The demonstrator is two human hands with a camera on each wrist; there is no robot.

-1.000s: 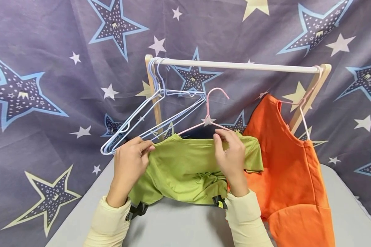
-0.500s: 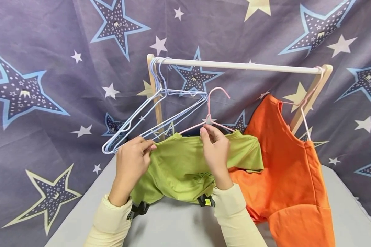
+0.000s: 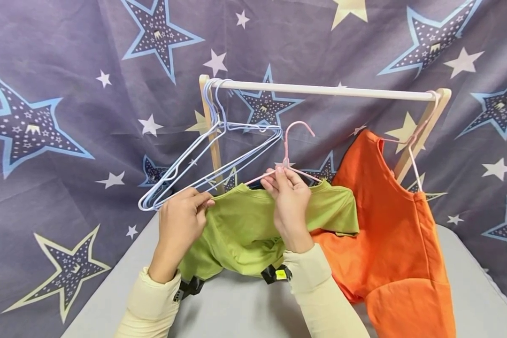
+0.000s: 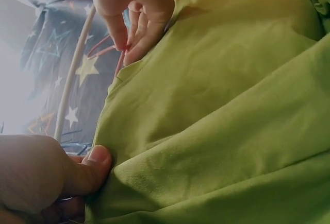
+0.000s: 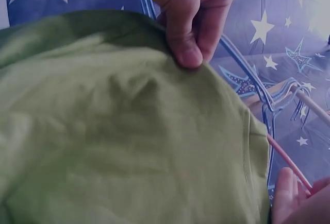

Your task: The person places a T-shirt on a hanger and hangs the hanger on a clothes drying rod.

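A green T-shirt [image 3: 241, 225] hangs in front of me with a pink clothes hanger [image 3: 286, 143] inside its neckline. The hanger's hook and upper arms show above the collar; the rest is hidden by cloth. My left hand [image 3: 180, 227] pinches the shirt's left shoulder between thumb and fingers, as the right wrist view shows on the shirt [image 5: 118, 121]. At the collar, my right hand [image 3: 291, 202] holds the hanger's arm just below the hook. In the left wrist view, the right hand's [image 4: 139, 7] thumb and fingers pinch the pink wire.
Behind stands a rack with a white rail [image 3: 321, 89] and wooden posts. Several blue and white hangers [image 3: 211, 141] hang at its left end. An orange garment [image 3: 399, 234] hangs on a pink hanger at the right end. Below lies a grey surface [image 3: 232, 310].
My right hand has moved left from the shirt's right collar side to the hanger below its hook, and its fingers have closed there. My left hand keeps its pinch on the shoulder.
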